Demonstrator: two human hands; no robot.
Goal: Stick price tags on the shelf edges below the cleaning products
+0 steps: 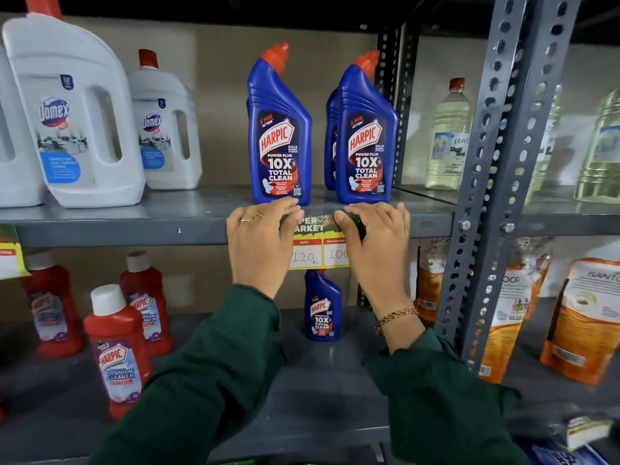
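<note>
**Both hands press a price tag onto the shelf edge under the Harpic bottles**

At far left, another tag [10, 253] hangs from the same shelf edge [117, 229], only partly in view. Above it stand white Domex jugs [73, 112] with red caps, a smaller one [164, 129] behind. On the lower shelf sit red bottles [117, 347] labelled "Harpic Bathroom Cleaner".

Toward the middle, the left hand [258, 243] lies flat against the shelf edge, fingers stretched up and curled over the top lip, covering the left end of the price tag [317, 243]. A ring shows on one finger. The tag sits on the edge directly below two blue bottles [280, 135] reading "Harpic Power Plus 10X Total Clean" and "5 Min Action". Its green header shows "PER ARKET"; below, a box marked "MRP" has "120" handwritten, and a box marked "Discounted" shows "100", partly hidden. A small blue Harpic bottle [322, 307] stands on the shelf beneath.

The right hand [375, 243] presses the tag's right end, fingers bent over the top lip, thumb tip on the green header. A braided bracelet [397, 317] circles the wrist above a dark green sleeve [446, 407].

Right of the grey slotted upright [496, 169] stand clear bottles of pale liquid [446, 135] and orange "Santoor" pouches [583, 317].
</note>
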